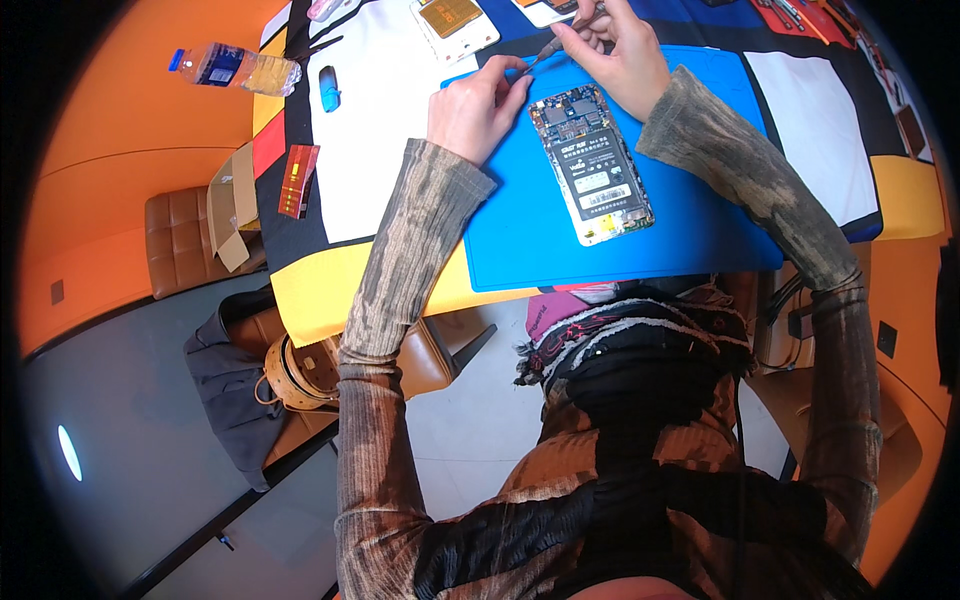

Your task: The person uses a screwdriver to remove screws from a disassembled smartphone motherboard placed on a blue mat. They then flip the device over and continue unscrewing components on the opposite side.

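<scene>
An opened phone [587, 170] lies on a blue mat [520, 240], its circuit board at the far end and a black battery below it. Beyond its far edge, my right hand [625, 62] grips a slim dark screwdriver [552, 47] that slants down to the left. My left hand [478, 108] is at the phone's far left, above the mat, its thumb and forefinger pinched together at the screwdriver's tip. Whatever sits between those left fingertips is too small to make out.
White sheets [365, 150] flank the mat. At the left are a water bottle [235, 70] lying near the table edge, a small blue bottle [329, 88] and a red strip [298, 181]. Another phone part [455, 25] lies at the back; tools [795, 18] lie far right.
</scene>
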Tool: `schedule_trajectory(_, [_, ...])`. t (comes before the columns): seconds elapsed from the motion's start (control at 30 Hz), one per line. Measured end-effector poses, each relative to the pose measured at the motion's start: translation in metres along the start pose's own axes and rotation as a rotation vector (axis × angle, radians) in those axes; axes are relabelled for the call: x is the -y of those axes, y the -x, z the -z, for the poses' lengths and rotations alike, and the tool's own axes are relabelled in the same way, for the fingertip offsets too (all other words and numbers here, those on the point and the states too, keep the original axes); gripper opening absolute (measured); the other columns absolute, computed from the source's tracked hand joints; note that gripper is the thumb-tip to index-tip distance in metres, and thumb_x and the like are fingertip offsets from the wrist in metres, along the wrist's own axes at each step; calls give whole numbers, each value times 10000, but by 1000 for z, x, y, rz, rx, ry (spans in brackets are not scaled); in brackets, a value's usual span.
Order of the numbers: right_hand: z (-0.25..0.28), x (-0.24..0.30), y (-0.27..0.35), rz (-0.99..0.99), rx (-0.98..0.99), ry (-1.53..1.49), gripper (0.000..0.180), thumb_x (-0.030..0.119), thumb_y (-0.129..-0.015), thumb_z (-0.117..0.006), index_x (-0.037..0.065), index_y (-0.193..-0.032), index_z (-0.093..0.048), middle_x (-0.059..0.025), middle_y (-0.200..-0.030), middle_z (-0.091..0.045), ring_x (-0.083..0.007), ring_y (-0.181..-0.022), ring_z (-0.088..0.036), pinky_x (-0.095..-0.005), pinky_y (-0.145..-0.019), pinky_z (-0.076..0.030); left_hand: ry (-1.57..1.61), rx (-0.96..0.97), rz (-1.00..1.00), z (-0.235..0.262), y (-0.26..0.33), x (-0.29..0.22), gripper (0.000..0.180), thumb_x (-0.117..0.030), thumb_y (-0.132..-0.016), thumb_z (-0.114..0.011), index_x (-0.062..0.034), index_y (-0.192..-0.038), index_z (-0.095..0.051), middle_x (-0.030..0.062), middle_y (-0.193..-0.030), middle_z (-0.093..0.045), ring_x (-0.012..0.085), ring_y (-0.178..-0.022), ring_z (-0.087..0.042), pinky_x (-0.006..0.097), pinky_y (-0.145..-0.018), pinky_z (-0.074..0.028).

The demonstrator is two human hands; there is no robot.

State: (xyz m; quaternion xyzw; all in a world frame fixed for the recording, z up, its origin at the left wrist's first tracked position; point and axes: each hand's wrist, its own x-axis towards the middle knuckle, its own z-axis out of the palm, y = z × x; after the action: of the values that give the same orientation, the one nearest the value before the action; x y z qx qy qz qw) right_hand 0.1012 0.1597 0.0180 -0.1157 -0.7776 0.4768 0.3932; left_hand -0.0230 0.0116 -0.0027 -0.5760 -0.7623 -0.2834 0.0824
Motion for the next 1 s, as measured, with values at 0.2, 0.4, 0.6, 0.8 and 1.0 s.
schedule_trajectory(0.2, [4,20,7,-57,34,-137,203,20,-833,-632,82,-887,-445,28,-636,-498,-2,-555,-446,-197,-476,-353,-22,15,-12,0,0,0,211,-284,-864,-657,-153,-1027,-630,23,-618,-620,164,-534,-622,286,-499,-488])
schedule_trajectory(0.4, [5,42,23,71,281,-49,190,-4,-775,-626,69,-858,-472,8,-602,-438,-19,-507,-408,-215,-458,-345,-10,-12,-29,-3,0,2,188,-305,-880,-605,-169,-1009,-616,22,-635,-644,212,-557,-641,326,-499,-495])
schedule_trajectory(0.6, [2,34,28,144,302,-74,169,0,-776,-623,55,-872,-496,-3,-589,-426,-41,-483,-408,-229,-450,-349,-45,-26,-52,-4,1,3,180,-299,-878,-605,-174,-1007,-615,18,-635,-644,213,-553,-641,324,-488,-499])
schedule_trajectory(0.8, [0,12,31,309,458,-18,219,-32,-802,-608,85,-937,-482,63,-477,-356,3,-422,-346,-185,-433,-236,-51,-66,-104,-3,1,4,189,-290,-877,-607,-172,-1023,-617,17,-643,-647,201,-556,-644,312,-498,-506])
schedule_trajectory(1.0, [0,17,31,339,465,-45,220,-39,-797,-617,78,-928,-484,64,-508,-414,14,-441,-350,-170,-444,-251,-33,-58,-95,-2,1,4,179,-292,-875,-610,-178,-1013,-619,17,-645,-649,199,-561,-647,307,-508,-512])
